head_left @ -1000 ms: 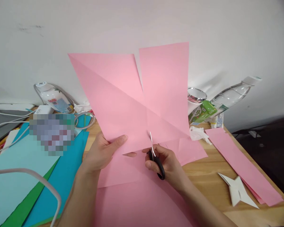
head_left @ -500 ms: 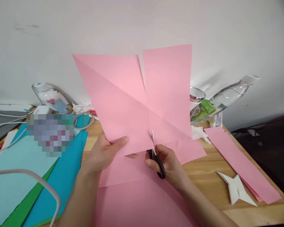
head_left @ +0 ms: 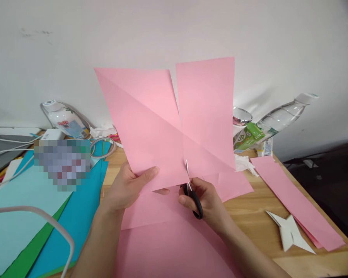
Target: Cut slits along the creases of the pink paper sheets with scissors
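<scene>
A creased pink sheet of paper (head_left: 150,131) is held up off the table. My left hand (head_left: 130,187) grips its lower left edge, thumb on the front and fingers behind. Black-handled scissors (head_left: 196,204) are in my right hand (head_left: 207,200), closed round the handles. Their blades sit at the sheet's bottom edge, with a tip showing in front of the paper. From the top edge a slit runs down the sheet, and the two parts stand slightly apart there. Under my hands lies more pink paper (head_left: 168,247).
Pink strips (head_left: 295,200) and a folded white paper star (head_left: 290,233) lie on the right. Behind stand a clear bottle (head_left: 284,117), a green carton (head_left: 249,136) and a white bottle (head_left: 66,119). Blue paper (head_left: 84,208), a tape roll (head_left: 103,148) and a cable (head_left: 55,226) are on the left.
The upper left corner of the pink sheet has shifted slightly right and the top edge a little lower. Both hands keep their grip and nearly the same place.
</scene>
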Action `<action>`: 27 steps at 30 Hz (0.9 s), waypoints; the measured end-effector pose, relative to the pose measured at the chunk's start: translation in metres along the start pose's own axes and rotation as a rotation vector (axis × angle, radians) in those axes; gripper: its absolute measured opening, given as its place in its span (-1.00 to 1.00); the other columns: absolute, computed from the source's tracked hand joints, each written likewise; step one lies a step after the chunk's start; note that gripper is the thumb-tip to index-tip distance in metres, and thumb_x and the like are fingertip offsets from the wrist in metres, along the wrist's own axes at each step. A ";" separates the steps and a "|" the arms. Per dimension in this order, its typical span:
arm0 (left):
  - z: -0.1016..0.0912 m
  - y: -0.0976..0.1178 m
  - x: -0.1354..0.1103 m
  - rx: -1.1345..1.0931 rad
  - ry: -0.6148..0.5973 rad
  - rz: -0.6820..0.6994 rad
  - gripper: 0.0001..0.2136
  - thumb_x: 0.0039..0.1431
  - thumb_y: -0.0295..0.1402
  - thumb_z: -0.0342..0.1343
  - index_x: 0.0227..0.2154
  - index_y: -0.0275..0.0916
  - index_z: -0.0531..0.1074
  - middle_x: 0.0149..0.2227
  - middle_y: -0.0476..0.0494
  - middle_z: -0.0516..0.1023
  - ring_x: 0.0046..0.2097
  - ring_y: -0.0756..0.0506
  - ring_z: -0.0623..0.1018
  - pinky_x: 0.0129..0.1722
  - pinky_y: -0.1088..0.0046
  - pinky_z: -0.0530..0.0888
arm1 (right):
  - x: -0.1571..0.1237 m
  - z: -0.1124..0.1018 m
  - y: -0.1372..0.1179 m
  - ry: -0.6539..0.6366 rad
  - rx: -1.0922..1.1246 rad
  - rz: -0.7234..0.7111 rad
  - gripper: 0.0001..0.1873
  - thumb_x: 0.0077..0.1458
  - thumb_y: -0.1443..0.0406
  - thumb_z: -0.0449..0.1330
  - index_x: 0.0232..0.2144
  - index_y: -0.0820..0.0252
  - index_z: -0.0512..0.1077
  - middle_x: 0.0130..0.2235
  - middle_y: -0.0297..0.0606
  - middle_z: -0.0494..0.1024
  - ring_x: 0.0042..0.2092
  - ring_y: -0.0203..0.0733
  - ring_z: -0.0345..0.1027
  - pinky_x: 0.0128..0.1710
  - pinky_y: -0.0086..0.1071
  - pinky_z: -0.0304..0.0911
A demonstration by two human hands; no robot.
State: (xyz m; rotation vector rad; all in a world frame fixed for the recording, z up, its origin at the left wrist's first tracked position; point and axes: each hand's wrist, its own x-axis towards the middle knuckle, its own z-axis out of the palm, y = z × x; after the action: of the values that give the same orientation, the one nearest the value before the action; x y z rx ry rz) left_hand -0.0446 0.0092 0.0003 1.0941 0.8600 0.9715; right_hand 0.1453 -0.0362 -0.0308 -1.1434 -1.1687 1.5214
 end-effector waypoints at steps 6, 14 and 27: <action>0.001 -0.001 0.001 0.009 -0.034 0.052 -0.75 0.03 -0.40 0.18 -0.18 -0.25 0.48 -0.24 -0.15 0.59 -0.31 -0.18 0.60 -0.49 0.32 0.60 | -0.001 0.000 -0.003 -0.027 -0.024 -0.011 -0.74 -0.18 0.32 0.36 -0.53 0.25 0.31 -0.53 -0.43 0.28 -0.51 -0.40 0.08 -0.52 -0.50 0.02; 0.002 0.001 0.000 0.015 -0.010 0.037 -0.71 0.00 -0.36 0.20 -0.16 -0.24 0.47 -0.22 -0.16 0.59 -0.29 -0.21 0.60 -0.51 0.34 0.60 | 0.000 0.000 -0.001 -0.011 -0.030 -0.009 -0.71 -0.17 0.30 0.36 -0.57 0.23 0.27 -0.57 -0.46 0.22 -0.54 -0.43 0.02 -0.56 -0.50 -0.02; 0.002 0.001 0.001 -0.017 -0.046 0.048 -0.74 0.03 -0.40 0.18 -0.16 -0.20 0.44 -0.24 -0.10 0.59 -0.30 -0.17 0.60 -0.52 0.34 0.60 | 0.000 0.001 -0.001 0.044 -0.019 0.024 -0.64 -0.24 0.24 0.39 -0.59 0.23 0.26 -0.60 -0.48 0.21 -0.56 -0.44 -0.02 -0.59 -0.51 -0.05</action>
State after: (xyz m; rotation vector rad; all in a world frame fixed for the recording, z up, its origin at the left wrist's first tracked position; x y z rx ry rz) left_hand -0.0427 0.0099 0.0019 1.1229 0.7901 0.9881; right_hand 0.1441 -0.0358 -0.0294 -1.2016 -1.1457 1.4986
